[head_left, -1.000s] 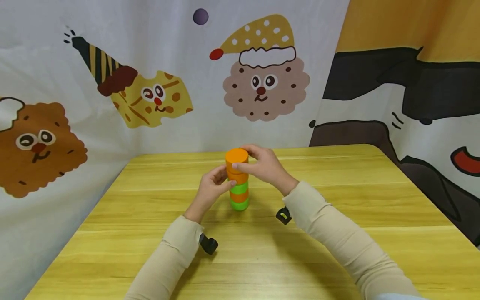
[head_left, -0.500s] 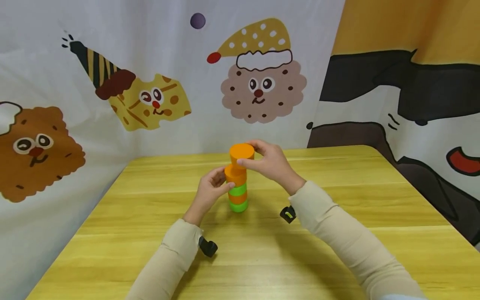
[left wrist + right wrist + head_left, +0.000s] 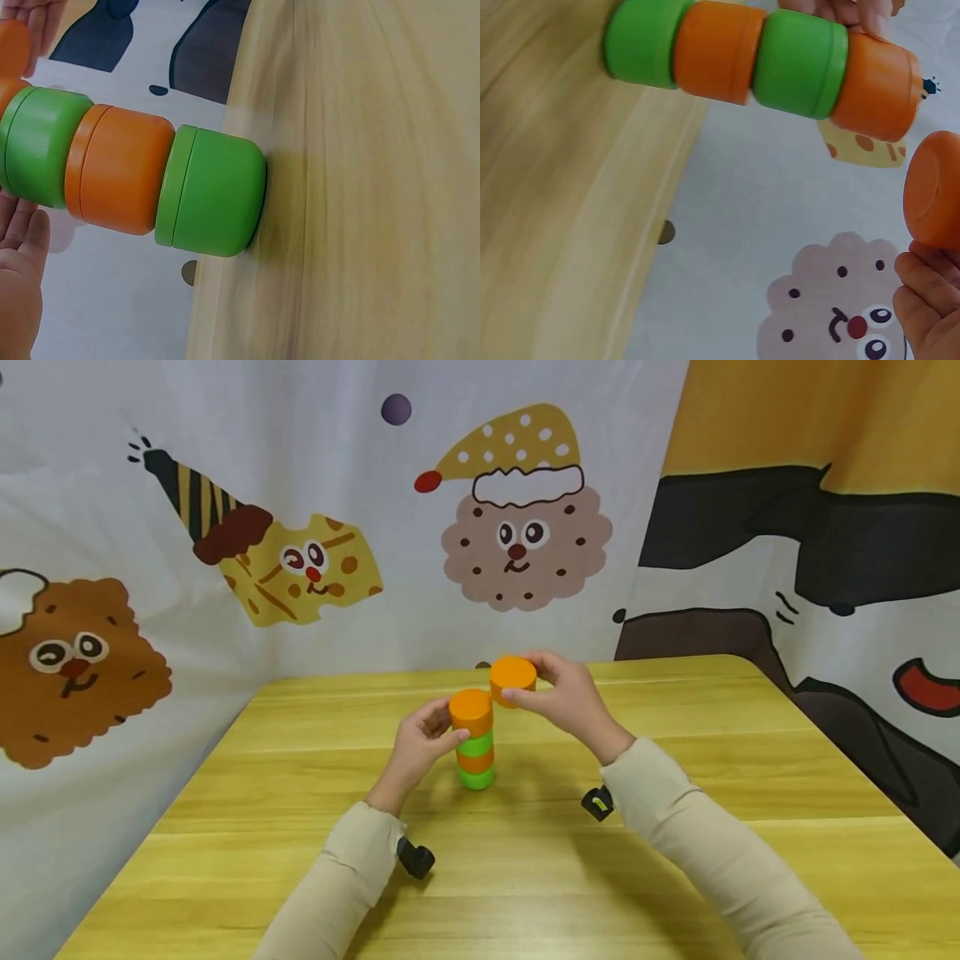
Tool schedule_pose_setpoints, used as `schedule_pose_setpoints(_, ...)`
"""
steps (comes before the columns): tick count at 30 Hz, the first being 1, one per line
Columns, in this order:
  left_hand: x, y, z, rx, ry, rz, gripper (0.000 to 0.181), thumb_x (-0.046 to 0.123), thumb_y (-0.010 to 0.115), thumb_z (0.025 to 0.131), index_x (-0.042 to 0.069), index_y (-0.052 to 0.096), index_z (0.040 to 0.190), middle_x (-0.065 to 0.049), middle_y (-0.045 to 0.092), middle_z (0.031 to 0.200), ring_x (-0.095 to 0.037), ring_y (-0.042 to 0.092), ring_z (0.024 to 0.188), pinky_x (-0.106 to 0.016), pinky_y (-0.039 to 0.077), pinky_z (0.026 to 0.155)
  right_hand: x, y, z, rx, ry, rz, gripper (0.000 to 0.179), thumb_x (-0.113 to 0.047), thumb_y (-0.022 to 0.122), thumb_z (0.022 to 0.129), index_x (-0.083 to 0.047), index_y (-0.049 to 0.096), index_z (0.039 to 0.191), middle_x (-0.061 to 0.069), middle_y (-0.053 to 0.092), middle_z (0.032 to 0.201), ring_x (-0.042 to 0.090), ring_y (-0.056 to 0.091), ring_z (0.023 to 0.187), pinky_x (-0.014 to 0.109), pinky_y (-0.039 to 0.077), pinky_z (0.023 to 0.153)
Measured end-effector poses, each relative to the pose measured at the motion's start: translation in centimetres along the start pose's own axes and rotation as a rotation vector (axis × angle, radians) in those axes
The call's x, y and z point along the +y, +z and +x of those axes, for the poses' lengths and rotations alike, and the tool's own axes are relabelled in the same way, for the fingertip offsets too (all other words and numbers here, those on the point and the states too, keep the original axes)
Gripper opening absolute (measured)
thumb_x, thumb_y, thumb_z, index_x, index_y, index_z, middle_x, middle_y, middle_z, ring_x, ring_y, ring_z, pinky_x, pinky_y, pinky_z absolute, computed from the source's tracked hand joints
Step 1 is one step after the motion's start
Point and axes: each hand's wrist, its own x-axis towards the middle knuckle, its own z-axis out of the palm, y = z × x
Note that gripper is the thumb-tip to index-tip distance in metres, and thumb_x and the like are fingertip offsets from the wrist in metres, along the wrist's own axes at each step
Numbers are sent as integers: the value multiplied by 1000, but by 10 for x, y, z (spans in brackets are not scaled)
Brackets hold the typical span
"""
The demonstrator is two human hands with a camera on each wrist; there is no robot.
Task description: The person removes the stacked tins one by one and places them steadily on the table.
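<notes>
A stack of several small round lidded jars, green and orange by turns, stands upright on the table. Its top orange jar is gripped between the thumb and fingers of my left hand. The bottom green jar sits on the tabletop in the left wrist view. Up and to the right of the stack, my right hand pinches another orange jar by its side. In the right wrist view that held jar hangs apart from the stack's top, its rounded base showing.
The wooden table reaches back to a white cloth backdrop printed with cartoon biscuits and cheese. A black wrist camera is on the left cuff and another black camera on the right.
My right hand has lifted an orange jar off the top of the stack and moved it to the right. My left hand keeps its place at the stack's upper part.
</notes>
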Motion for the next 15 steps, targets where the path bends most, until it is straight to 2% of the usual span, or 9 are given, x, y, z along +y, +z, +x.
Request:
schedule_pose_setpoints(7, 3, 1, 0, 3, -31, -2, 46, 1, 65, 84, 1, 52, 128, -19, 56, 124, -23, 55, 112, -43, 40, 102, 15, 4, -8, 0, 31, 7, 49, -34, 74, 78, -12, 59, 119, 3, 62, 116, 22, 56, 115, 41, 47, 94)
schedule_pose_setpoints(12, 20, 4, -4, 4, -33, 15, 46, -2, 64, 84, -4, 50, 128, -23, 55, 124, -29, 53, 114, -43, 40, 102, 26, 7, -14, -8, 66, 31, 53, -34, 76, 76, -11, 59, 120, 5, 63, 116, 22, 57, 113, 39, 49, 92)
schedule_pose_setpoints(15, 25, 5, -5, 4, -34, 23, 46, -1, 64, 85, -5, 50, 128, -23, 55, 124, -31, 53, 115, -41, 40, 103, 35, 10, -17, -26, 79, 46, 53, -33, 77, 75, -11, 59, 120, 5, 63, 116, 22, 58, 112, 40, 49, 92)
